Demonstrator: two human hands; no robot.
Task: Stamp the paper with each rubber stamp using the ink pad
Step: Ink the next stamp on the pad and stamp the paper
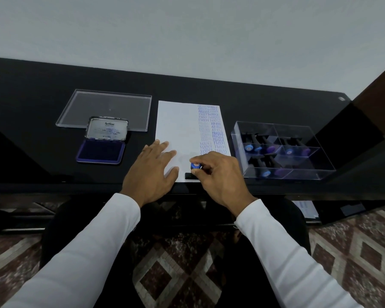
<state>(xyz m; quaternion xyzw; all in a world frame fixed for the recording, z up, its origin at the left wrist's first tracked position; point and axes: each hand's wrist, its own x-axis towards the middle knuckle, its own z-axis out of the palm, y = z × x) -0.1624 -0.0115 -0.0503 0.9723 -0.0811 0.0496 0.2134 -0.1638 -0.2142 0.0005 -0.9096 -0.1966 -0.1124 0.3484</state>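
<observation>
Head view, looking down over a black desk (42, 96): the paper (178, 125) lies at the centre, running toward twelve o'clock, with two columns of blue stamped words down its right side, among them SAMPLE, AIR MAIL and FRAGILE. The left hand (152, 173) lies flat on the sheet's near left part, fingers straight and spread, pressing it down. At about three o'clock from it the right hand (218, 174) has its fingers curled round a rubber stamp (195, 168), pinching the blue-capped handle; the stamp's black base sits on the near edge of the paper, at six o'clock on the sheet. The ink pad (98, 152) stands open at nine o'clock from the paper, well apart from it, its dark purple pad facing up and the lid marked Artline tilted back. Just beyond the ink pad, toward eleven o'clock, lies a clear plastic lid (107, 107), flat on the desk. At three o'clock from the paper sits a clear divided box (282, 150) with several more stamps lying in its compartments, blue and purple caps toward me.
</observation>
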